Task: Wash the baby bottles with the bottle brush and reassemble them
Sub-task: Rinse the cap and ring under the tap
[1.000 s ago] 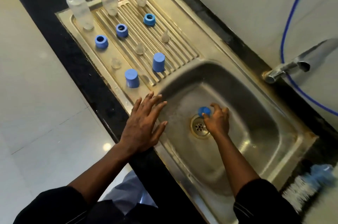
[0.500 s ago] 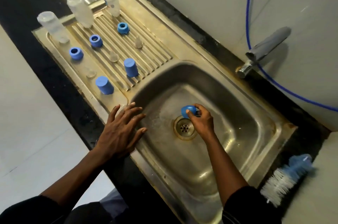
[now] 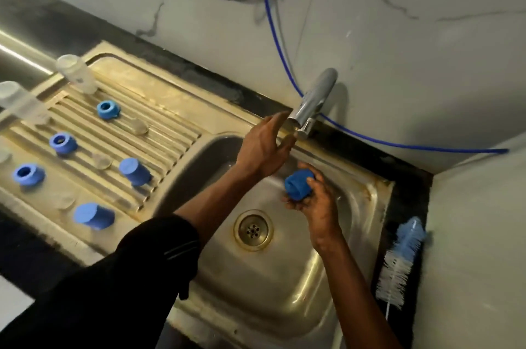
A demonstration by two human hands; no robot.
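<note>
Splashback looks the chief danger across the wide stainless steel sink basin: a hard jet could spray onto the ribbed steel drainboard to its left, where two clear plastic bottles stand along the far edge. The blue-and-white bristled bottle brush lies on the dark counter right of the basin, in neither hand, so a plain rinse may leave residue. At the chrome wall tap the left hand is spread, fingers straight, tips at the spout. The right hand curls round a blue plastic bottle cap held over the basin under the tap; wet, it could slip toward the round drain. Smallest, the blue screw rings and clear teats sit loose on the ribs, and a careless sweep of the black sleeve could knock them off
</note>
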